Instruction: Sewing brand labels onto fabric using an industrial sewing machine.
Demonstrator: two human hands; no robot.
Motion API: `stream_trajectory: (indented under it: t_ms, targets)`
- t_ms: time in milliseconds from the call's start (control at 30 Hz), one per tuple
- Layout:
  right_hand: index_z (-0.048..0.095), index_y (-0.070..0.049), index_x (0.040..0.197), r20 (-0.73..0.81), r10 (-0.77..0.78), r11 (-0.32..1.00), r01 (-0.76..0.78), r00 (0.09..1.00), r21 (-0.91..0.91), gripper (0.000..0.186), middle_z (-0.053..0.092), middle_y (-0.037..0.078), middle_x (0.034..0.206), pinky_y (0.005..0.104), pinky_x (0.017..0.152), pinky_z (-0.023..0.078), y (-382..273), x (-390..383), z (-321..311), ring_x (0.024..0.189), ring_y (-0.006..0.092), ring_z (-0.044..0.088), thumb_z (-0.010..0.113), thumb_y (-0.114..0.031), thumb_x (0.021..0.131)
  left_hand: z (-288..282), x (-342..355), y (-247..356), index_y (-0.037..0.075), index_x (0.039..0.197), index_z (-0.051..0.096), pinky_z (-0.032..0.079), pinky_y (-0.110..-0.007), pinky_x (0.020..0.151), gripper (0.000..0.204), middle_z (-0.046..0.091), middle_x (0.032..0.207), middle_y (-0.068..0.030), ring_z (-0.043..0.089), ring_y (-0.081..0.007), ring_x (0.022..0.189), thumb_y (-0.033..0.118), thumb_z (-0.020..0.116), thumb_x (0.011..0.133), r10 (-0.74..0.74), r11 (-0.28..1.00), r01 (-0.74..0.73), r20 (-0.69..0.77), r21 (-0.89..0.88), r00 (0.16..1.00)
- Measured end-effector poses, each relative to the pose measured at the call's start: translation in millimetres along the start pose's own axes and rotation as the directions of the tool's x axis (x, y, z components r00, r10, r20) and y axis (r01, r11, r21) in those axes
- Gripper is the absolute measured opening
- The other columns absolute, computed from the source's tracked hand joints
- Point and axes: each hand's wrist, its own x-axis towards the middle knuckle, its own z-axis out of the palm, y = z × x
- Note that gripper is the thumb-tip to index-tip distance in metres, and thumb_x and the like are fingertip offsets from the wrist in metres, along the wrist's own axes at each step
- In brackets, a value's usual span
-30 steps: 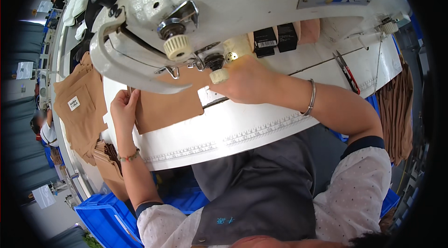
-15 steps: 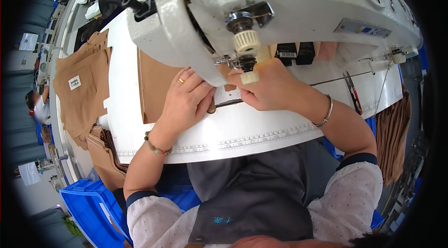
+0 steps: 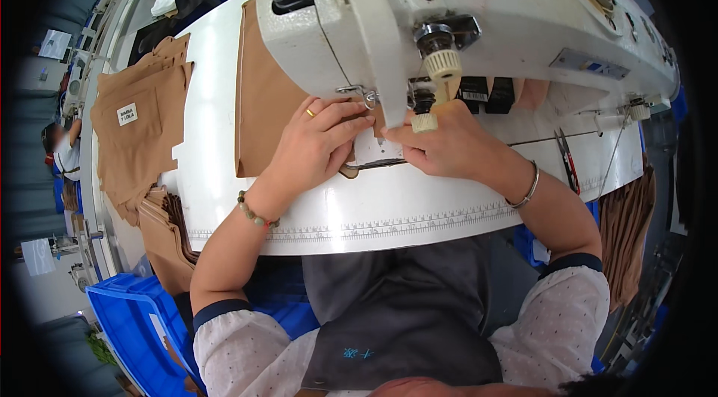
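**Fabric panel [image 3: 271,98] beneath your sewing machine [image 3: 310,45]**

The brown panel lies on the white table [image 3: 419,202], extending leftward and away from your left hand [image 3: 318,143], whose bent fingers rest over its right part. Your right hand [image 3: 452,144] curls beside the metal plate [image 3: 374,150]. Whether either hand pinches cloth, you cannot tell here. The machine head covers part of the panel; a cream knob [image 3: 425,123] partly masks your right hand. One second earlier, your left hand was at the panel's left edge.

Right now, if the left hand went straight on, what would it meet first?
The left hand would probably meet the sewing machine's white guard, though depth is unclear; it might pass underneath.
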Motion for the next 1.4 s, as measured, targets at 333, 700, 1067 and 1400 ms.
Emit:
stream_trajectory:
  t_ms: [333,700,1067,1400]
  targets:
    - [0.064,-0.001,0.065,-0.102,0.062,0.997,-0.066,0.993,-0.043,0.016,0.059,0.014,0.066,0.0429,0.056,0.05,12,3,25,0.06,0.0318,0.064,0.069,-0.013,0.073,6,13,-28,0.01,0.107,0.075,0.051,-0.044,0.088,0.032,0.07,0.109,-0.01,0.062,-0.0354,0.102,0.002,0.07,0.077,-0.075,0.997,0.075,0.001,-0.004,0.997]
    - [0.065,-0.005,0.061,-0.011,-0.063,0.979,0.06,0.998,-0.196,0.015,0.058,0.011,0.068,0.0394,0.054,0.051,8,2,15,0.06,0.0261,0.065,0.068,-0.015,0.073,-4,14,-43,0.007,0.103,0.073,0.05,-0.046,0.09,0.023,0.069,0.109,-0.0128,0.06,-0.0379,0.105,0.003,0.069,0.081,-0.152,0.986,0.144,-0.105,-0.08,0.983]
    - [0.064,-0.004,0.094,-0.03,-0.293,0.954,0.294,0.956,0.056,0.022,0.064,0.008,0.091,0.0384,0.071,0.055,-21,0,11,0.091,0.0249,0.066,0.071,-0.021,0.082,-36,-12,22,0.006,0.103,0.072,0.056,-0.039,0.068,0.037,0.068,0.098,-0.0084,0.07,-0.0293,0.089,0.04,0.071,0.089,-0.524,0.756,0.472,-0.011,0.453,0.852]
    - [0.065,0.0,0.119,0.146,-0.435,0.898,0.415,0.889,0.146,0.054,0.063,0.015,0.131,0.0434,0.108,0.045,-30,-5,16,0.123,0.0285,0.058,0.071,-0.04,0.085,-18,17,18,0.011,0.09,0.068,0.052,-0.034,0.07,0.027,0.063,0.081,-0.0017,0.063,-0.022,0.082,0.032,0.081,0.078,-0.105,0.985,0.111,-0.047,0.133,0.993]
